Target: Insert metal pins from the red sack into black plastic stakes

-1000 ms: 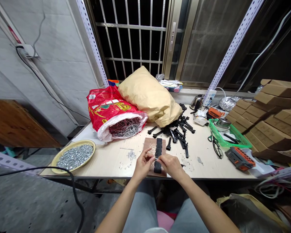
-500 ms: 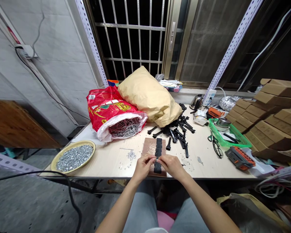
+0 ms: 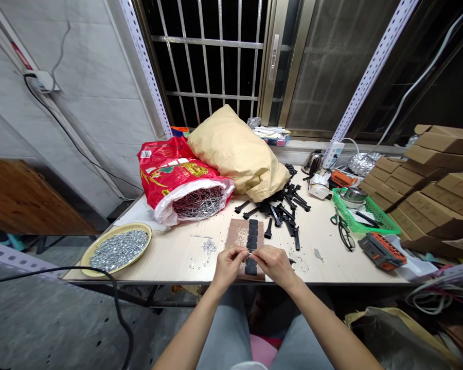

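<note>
My left hand [image 3: 228, 264] and my right hand [image 3: 274, 262] meet fingertip to fingertip over a brown board [image 3: 234, 230]. Both are closed in a pinch around something tiny and light, too small to name. Under them runs a column of black square pieces [image 3: 252, 232], with small pale bits [image 3: 241, 237] scattered beside it on the board. Left of the board are a little heap of small silvery parts [image 3: 209, 246] and a thin metal rod [image 3: 201, 236]. Black plastic parts with long stems [image 3: 289, 210] lie piled behind my right hand.
A yellow bowl of small metal pieces [image 3: 85, 259] stands at the left edge. Behind are a red bag [image 3: 165, 164] of metal pins and a large tan sack [image 3: 231, 149]. To the right lie scissors [image 3: 344, 234], a green basket [image 3: 389, 224], an orange-black tool battery [image 3: 381, 250] and cardboard boxes [image 3: 428, 205].
Both hands stay pinched together over the board, with only a slight shift of the fingers. The black cable at lower left has swung a little to the right.
</note>
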Demonstrator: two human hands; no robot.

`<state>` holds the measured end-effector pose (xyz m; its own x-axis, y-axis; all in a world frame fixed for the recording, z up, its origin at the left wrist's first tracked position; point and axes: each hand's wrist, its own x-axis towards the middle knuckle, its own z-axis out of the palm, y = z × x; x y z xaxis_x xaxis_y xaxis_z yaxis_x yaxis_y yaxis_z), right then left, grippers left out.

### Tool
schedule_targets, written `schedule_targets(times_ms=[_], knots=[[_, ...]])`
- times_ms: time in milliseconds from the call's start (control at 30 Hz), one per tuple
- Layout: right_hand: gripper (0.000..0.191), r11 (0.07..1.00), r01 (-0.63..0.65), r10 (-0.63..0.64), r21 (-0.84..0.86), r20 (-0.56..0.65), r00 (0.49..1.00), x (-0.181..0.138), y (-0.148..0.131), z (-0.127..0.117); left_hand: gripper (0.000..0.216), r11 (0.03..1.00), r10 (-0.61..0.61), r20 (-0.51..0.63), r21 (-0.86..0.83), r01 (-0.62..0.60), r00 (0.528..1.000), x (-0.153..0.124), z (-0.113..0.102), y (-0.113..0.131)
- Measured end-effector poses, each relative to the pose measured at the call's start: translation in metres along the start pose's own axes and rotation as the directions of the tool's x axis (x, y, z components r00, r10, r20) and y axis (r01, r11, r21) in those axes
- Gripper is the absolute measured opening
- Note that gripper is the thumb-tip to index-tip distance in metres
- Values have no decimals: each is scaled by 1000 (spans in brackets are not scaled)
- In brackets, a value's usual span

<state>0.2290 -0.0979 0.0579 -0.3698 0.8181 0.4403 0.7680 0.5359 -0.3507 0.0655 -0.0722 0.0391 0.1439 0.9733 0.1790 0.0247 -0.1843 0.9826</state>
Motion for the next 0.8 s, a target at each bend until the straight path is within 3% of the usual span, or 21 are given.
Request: schedule_targets(times_ms=[300,433,600,800], knots=[[26,998,19,-15,55,-85,996,-2,2,3,20,1000,6,-10,21,-6,1000,-2,2,3],[24,991,64,-57,116,-62,996,-1,4,1,22,999,37,49,34,-39,998,-2,-1,2],[24,984,-5,6,181,-7,1000,-1,4,-3,20,996,66,116,46,-72,991,0,-6,2],[25,993,6,2,119,-68,998,-1,3,-4,18,990,97,118,94,-108,988,0,-7,5]])
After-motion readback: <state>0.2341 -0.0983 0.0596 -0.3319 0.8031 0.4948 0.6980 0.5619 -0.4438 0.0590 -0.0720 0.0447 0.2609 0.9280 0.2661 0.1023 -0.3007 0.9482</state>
